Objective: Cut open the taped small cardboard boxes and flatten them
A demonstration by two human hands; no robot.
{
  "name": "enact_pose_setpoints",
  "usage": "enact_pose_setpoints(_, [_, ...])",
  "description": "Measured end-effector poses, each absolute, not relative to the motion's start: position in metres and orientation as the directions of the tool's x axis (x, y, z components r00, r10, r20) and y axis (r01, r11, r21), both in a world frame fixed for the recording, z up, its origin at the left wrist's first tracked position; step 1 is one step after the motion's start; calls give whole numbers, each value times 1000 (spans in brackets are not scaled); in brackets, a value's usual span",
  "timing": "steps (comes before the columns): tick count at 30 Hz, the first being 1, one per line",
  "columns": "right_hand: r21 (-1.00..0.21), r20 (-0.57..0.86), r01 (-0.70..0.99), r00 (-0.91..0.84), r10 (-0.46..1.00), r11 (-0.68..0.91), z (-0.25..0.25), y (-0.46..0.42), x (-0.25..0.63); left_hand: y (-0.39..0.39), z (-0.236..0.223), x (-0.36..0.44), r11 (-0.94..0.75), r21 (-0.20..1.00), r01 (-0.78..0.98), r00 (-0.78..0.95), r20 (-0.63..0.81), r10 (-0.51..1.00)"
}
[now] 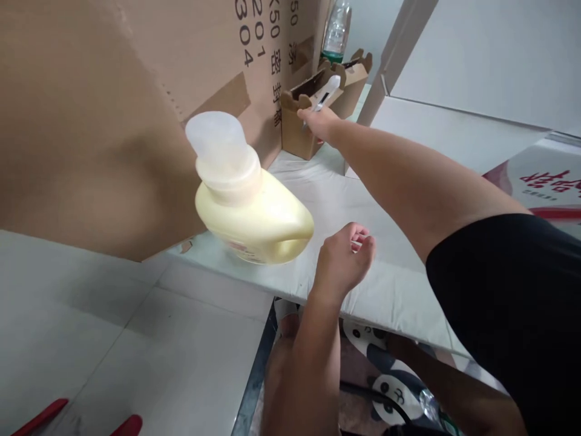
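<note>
My right hand (321,124) is closed round a slim white tool with a dark slot, which looks like a box cutter (327,92). It is held up at the near side of a small open-topped cardboard carton (296,134). Nearer to me, my left hand (345,257) hovers over the table with its fingers loosely curled, and I see nothing in them. To its left, a pale yellow jug (261,215) with a translucent cap (220,142) stands close to the table's front edge. Neither hand touches this jug.
A large printed cardboard box (149,133) fills the left side. Behind the carton is a clear bottle with green contents (336,30). White panels (476,54) and a box with red lettering (544,181) are at right. The covered table (394,290) ends above a panda-patterned cloth (394,393).
</note>
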State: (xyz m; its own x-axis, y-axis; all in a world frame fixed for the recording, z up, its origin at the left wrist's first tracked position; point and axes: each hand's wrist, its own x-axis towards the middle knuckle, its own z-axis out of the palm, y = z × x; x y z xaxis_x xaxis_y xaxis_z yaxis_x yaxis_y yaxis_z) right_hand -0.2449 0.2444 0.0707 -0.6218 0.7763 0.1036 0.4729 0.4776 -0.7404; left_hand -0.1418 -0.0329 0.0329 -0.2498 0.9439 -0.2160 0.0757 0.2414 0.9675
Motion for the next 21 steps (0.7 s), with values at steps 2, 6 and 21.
enact_pose_setpoints(2, [-727,72,505,-618,783,465,69,232,-231,-32,32,-141,185,982,35,-301,-166,939])
enact_pose_setpoints(6, [-689,167,433,-686,708,582,60,198,-165,-39,34,-128,-103,995,-10,-501,85,861])
enact_pose_setpoints(21, [-730,524,26,-620,584,683,30,-22,187,-27,41,-98,-171,795,582,-576,551,604])
